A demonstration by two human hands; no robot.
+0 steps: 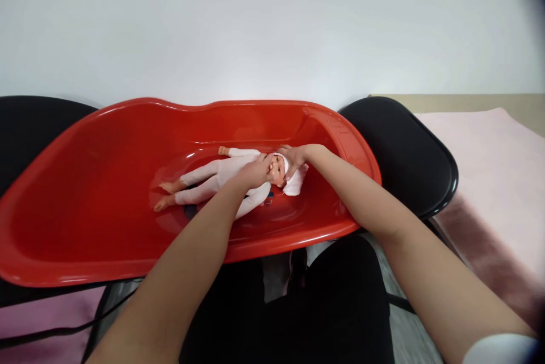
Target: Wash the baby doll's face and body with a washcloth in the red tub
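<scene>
A baby doll in a white top and leggings lies on its back in a red baby bathtub, its bare feet to the left and head to the right. White fabric that looks like a hat covers the top of its head, with a loose end hanging toward me. My left hand rests on the doll's upper chest and neck, its fingers curled at the chin. Around the crown is my right hand, thumb and fingers bent over the hat; some fingertips are hidden behind the head.
A black chair seat supports the tub's right end, and another black seat is at the left. Pink cloth covers a surface at the far right. A white wall stands behind, and a dark cable runs at lower left.
</scene>
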